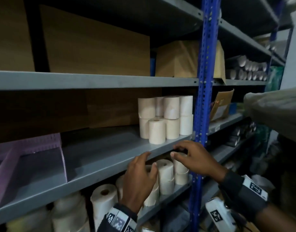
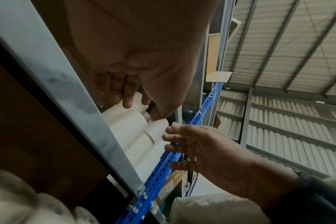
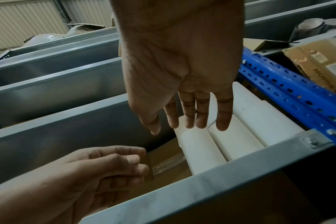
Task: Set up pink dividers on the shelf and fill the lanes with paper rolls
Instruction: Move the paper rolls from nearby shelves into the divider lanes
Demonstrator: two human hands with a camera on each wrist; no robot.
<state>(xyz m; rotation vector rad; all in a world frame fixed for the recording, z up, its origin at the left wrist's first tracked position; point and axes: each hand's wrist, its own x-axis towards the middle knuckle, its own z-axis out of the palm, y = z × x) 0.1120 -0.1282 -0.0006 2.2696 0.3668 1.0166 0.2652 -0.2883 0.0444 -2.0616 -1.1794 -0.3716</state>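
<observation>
paper rolls (image 1: 165, 174) below shelf edge (image 1: 110, 166), both hands (image 1: 138, 180) empty.

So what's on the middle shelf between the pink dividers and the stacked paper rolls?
Nothing: in the head view, bare grey shelf runs from the pink dividers to the stacked paper rolls.

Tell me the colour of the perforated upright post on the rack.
Blue; the upright post shows best in the head view.

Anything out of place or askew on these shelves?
Mildly. The paper rolls on the middle shelf sit in a loose stack by the blue post, far from the pink dividers at the left, whose lanes show no rolls. Nothing looks spilled or damaged.
</observation>
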